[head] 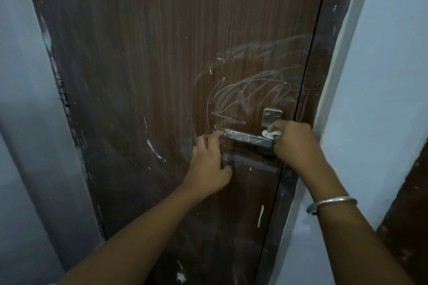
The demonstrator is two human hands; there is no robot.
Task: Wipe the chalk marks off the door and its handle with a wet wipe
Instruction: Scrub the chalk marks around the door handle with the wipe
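Door: brown wood-grain door [150, 76] fills most of the view; its R edge sits against a dark door frame [317, 69].
Chalk marks: white chalk marks [254, 90] – loops & streaks above and left of the handle, some running onto the frame; fainter smears just below the handle.
Handle: metal lever door handle [245, 138], roughly horizontal, near the door's R edge; pale streaks on its face.
Wipe: small white wet wipe [271, 134], bunched up, pressed on the lever's R end.
R side: right grip [294, 143] – fingers curled tight round the wipe, holding it against the handle; the hand hides the handle's base.
L side: left grip [209, 164] wide, holding nothing; fingers straight against the door, index tip touching the lever's free L end, thumb lower down.
Plate: small metal latch plate [272, 116] w/ two screws, just above the R hand.
Wrist: silver bangle [331, 203] on the R wrist.
Flecks: white paint flecks [157, 152] on the door, left of & below the hands.
Surround: pale blue-grey wall [382, 76] on both sides.
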